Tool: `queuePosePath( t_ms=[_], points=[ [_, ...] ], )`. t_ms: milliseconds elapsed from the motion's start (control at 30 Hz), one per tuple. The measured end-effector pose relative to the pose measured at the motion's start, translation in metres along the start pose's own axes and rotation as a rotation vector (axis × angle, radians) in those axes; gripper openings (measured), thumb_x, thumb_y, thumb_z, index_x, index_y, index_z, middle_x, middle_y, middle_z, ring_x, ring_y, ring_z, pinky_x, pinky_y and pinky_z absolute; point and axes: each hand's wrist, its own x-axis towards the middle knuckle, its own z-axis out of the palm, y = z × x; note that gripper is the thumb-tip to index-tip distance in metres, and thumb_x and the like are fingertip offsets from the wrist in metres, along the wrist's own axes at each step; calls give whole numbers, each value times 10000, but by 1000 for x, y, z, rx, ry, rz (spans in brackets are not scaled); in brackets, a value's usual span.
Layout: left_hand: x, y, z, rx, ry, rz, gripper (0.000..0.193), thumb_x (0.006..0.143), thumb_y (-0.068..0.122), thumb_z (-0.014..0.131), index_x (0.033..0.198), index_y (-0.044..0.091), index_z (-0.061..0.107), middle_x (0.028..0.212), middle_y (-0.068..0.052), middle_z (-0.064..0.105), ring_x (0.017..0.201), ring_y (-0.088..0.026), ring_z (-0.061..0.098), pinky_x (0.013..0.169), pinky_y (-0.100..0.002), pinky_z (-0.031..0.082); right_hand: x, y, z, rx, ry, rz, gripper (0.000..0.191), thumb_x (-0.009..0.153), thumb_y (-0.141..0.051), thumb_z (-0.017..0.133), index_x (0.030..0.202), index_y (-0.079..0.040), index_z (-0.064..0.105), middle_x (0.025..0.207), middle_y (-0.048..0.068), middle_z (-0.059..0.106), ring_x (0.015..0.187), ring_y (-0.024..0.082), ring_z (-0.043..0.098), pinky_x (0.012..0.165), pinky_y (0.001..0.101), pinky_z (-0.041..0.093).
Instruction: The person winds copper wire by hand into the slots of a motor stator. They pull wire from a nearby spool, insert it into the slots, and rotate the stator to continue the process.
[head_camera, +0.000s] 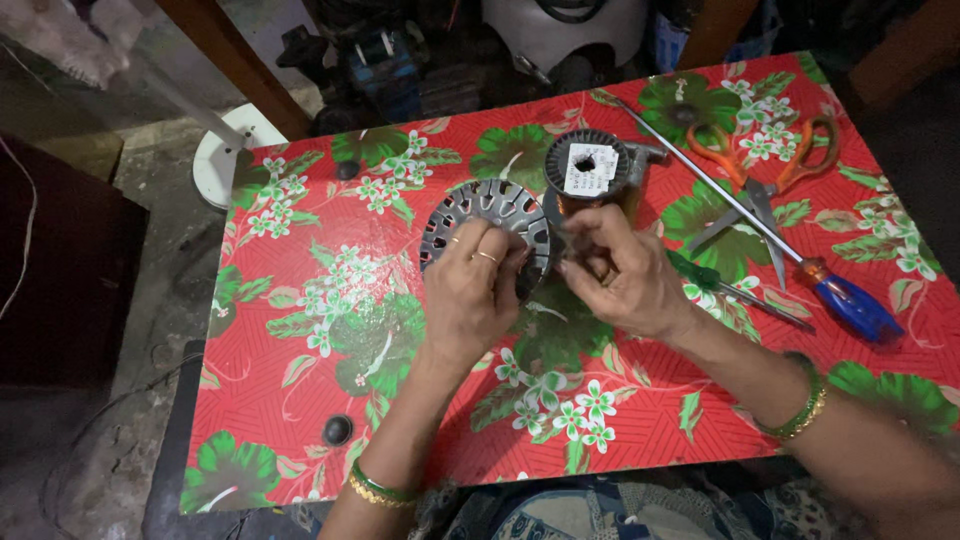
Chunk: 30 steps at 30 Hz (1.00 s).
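Grey slotted metal disc (487, 225), tilted, on tabletop

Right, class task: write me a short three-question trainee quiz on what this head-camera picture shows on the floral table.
1. True or false: the long blue-handled screwdriver lies across the orange-handled scissors.
2. Which hand rests on the round slotted grey metal housing? A) left hand B) right hand C) neither
3. Fill in: the black spool of copper wire stands just beyond the person's ____ hand.

Key: 1 true. 2 A. 3 right.

Also there: a green-handled screwdriver on the red flowered tablecloth.
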Motion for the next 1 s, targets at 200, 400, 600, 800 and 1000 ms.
queuePosePath(
  t_ms=[200, 400, 600, 800, 1000],
  points=[
    [1, -2, -2, -38, 27, 8, 134, 889, -5, 726, 956, 29, 615, 904, -123, 603, 834, -328, 654, 700, -424, 524, 2, -2, 2, -106, 113, -337, 147, 893, -27, 770, 1007, -6, 680, 797, 97, 627, 618, 198, 597, 547, 346, 445],
    [1, -2, 1, -52, 53, 29, 131, 891, -13, 732, 967, 33, 635, 898, -123, 607, 828, -327, 651, 702, -421, 527, 9, -4, 1, -300, 231, -501, 147, 879, 0, 781, 953, -6, 654, 779, 112, 598, 681, 294, 610, 582, 413, 450],
    [-2, -1, 3, -57, 91, 35, 147, 878, -9, 742, 999, 41, 674, 918, -113, 640, 830, -303, 677, 691, -399, 545, 16, -6, 1, -376, 258, -537, 152, 886, -3, 767, 968, -5, 640, 815, 118, 595, 740, 319, 621, 627, 431, 475],
    [-5, 1, 6, -63, 131, 33, 163, 880, -5, 766, 1019, 48, 697, 946, -100, 669, 845, -277, 693, 707, -380, 558, 12, -2, 3, -392, 286, -558, 144, 908, -4, 755, 975, 5, 628, 839, 128, 617, 750, 317, 629, 634, 419, 486],
    [-5, 1, 5, -78, 152, 37, 201, 869, -10, 775, 1048, 39, 698, 956, -106, 668, 859, -277, 696, 714, -375, 562, 6, -3, 0, -379, 320, -582, 154, 949, -10, 748, 985, 4, 599, 839, 127, 626, 720, 312, 619, 614, 413, 472]
  ],
)
